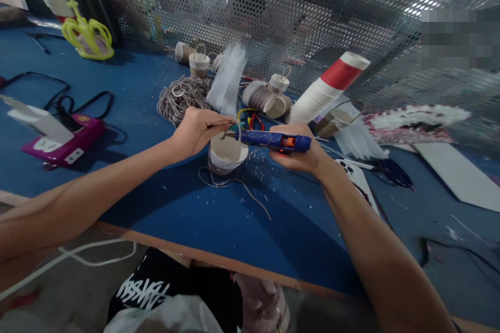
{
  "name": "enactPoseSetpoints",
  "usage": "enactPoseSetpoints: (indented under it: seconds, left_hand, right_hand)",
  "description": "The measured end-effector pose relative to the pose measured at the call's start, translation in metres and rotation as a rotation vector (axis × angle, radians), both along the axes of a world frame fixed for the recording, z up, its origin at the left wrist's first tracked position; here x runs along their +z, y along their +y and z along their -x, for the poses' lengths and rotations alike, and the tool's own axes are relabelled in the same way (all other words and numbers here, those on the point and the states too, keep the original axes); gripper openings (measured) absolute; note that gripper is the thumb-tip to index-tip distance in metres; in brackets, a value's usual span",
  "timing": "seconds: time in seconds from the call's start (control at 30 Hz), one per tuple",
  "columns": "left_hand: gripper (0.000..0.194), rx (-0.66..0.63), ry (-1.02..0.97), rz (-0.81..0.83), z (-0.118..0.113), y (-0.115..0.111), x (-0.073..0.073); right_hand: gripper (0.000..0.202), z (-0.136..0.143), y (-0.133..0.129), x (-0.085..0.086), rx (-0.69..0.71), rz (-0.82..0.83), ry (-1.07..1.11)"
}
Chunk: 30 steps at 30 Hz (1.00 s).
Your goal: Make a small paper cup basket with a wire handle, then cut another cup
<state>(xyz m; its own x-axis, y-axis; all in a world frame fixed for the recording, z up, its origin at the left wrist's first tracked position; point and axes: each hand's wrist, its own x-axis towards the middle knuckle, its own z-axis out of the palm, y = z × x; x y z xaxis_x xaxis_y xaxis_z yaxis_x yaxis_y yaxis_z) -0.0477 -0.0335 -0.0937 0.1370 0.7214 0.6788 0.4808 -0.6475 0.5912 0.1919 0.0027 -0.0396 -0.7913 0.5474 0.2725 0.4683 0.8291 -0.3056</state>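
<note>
My right hand [292, 151] is wrapped round a blue glue gun [265, 139], whose tealish nozzle points left over a white paper cup [223, 158]. The cup stands upright on the table, its mouth up, with brownish cord about its lower side. A thin grey cord [239, 140] arches over the cup's mouth beside the nozzle. My left hand [199, 127] is closed in a pinch above the cup's far left rim, at the cord near the nozzle tip; the fingers partly hide what they grip. A loose cord tail [250, 192] lies in front of the cup.
Behind the cup lie a grey cord heap [182, 99], clear glue sticks [228, 78] and red-handled pliers [257, 122]. A stack of paper cups [324, 91] leans at right. A purple power strip [64, 140] and yellow crown-shaped piece [88, 39] are at left. Perforated metal [273, 10] stands behind.
</note>
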Motion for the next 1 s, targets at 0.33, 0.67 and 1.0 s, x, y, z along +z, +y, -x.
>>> enactPoseSetpoints:
  seconds: [0.33,0.67,1.0]
  left_hand:
    - [0.019,-0.003,0.007,0.013,0.0003,-0.0003,0.0006]
    - [0.021,-0.006,0.005,-0.002,-0.0002,0.0001,0.0005]
    - [0.019,0.009,0.001,-0.043,-0.0005,0.0016,-0.0015]
  right_hand:
    - [0.02,0.0013,-0.0018,-0.0005,0.034,-0.036,0.034]
    - [0.02,-0.0003,-0.0022,-0.0008,-0.001,-0.016,0.025]
    - [0.02,0.0002,-0.0026,0.0032,-0.019,-0.036,-0.028]
